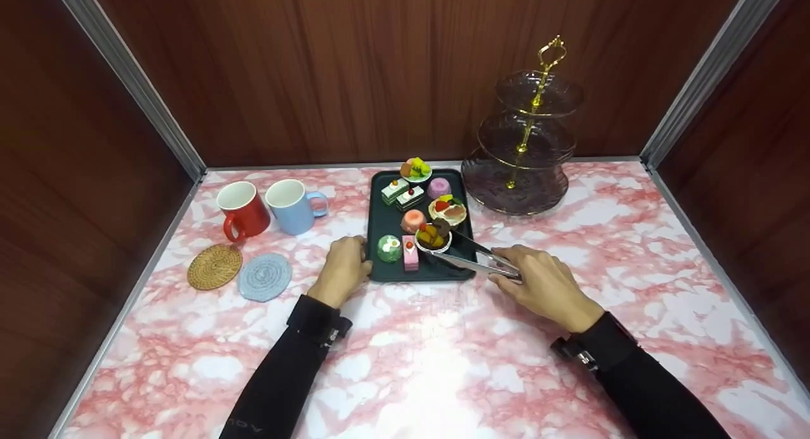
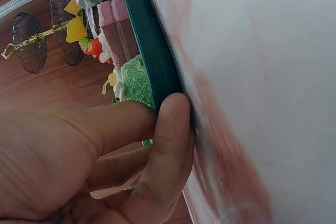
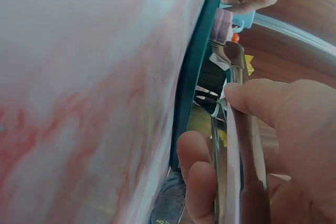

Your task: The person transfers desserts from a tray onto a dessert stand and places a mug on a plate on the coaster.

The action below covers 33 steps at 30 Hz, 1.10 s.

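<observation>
Tongs (image 1: 476, 257) are pointing into the dark green tray (image 1: 380, 227), their two metal arms closing around a small fruit tart in a white cup (image 1: 433, 236) that is sitting toward the tray's near right part. The right hand (image 1: 544, 286) is gripping the tongs' handle end just off the tray's near right corner, fingers and thumb curled round both arms – the right wrist view is showing the thumb (image 3: 262, 100) pressing on the upper arm while the fingers (image 3: 197, 174) are wrapping from below, which looks like a squeeze meant to pinch the tart without crushing it. The left hand (image 1: 343, 271) is resting at the tray's near left corner; in the left wrist view its thumb (image 2: 167, 145) is pressing against the tray's rim (image 2: 152, 51), seemingly steadying the tray so it is not sliding on the pink marbled worktop (image 1: 411, 363).

Inside the tray other little cakes are lying – a green dome (image 1: 389, 248) and a pink slice (image 1: 410, 252) beside the tart, more behind it. A three-tier glass stand with a gold stem (image 1: 528, 148) is standing just right of the tray's far end, near enough for a short carry. Left of the tray, a red mug (image 1: 243, 210) and a blue mug (image 1: 292, 205) are sitting side by side, with a woven coaster (image 1: 214, 266) and a blue-grey coaster (image 1: 265, 276) nearer the person
</observation>
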Each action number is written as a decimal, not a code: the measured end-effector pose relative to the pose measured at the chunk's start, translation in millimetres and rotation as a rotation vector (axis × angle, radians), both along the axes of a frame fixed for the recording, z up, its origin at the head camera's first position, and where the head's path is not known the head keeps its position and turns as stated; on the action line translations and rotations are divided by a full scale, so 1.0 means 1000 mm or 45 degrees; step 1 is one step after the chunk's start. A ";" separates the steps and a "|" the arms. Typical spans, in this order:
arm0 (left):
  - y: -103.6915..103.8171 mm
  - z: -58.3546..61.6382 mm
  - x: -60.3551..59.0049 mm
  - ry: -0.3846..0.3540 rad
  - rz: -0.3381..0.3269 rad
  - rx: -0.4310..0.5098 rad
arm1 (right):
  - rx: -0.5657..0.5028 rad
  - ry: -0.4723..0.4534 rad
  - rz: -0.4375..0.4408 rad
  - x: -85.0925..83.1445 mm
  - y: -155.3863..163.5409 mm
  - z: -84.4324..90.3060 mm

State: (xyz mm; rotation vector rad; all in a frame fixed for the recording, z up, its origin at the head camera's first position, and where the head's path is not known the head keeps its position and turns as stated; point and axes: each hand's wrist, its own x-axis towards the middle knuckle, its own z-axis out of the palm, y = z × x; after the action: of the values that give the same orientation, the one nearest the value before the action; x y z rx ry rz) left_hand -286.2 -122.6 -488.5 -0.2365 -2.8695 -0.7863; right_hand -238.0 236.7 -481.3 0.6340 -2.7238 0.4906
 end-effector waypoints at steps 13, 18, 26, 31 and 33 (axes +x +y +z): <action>0.000 0.001 0.001 -0.009 0.006 0.003 | -0.094 -0.049 0.043 -0.005 -0.004 -0.007; 0.000 0.001 0.001 0.002 -0.001 -0.006 | -0.092 -0.037 0.047 -0.005 -0.002 -0.007; 0.001 0.001 0.000 0.013 -0.006 -0.027 | -0.112 -0.024 0.090 -0.007 0.003 -0.007; 0.000 0.001 0.001 0.011 -0.002 -0.032 | -0.113 0.003 0.113 -0.008 0.006 -0.009; 0.000 0.001 0.001 0.005 -0.001 -0.032 | -0.109 0.008 0.109 -0.008 0.006 -0.009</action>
State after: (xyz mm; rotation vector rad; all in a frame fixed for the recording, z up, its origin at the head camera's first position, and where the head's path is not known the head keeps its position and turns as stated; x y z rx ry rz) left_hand -285.3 -122.6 -487.9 -0.2424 -2.8772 -0.7494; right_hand -246.2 242.9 -490.2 0.7309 -2.6620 0.6209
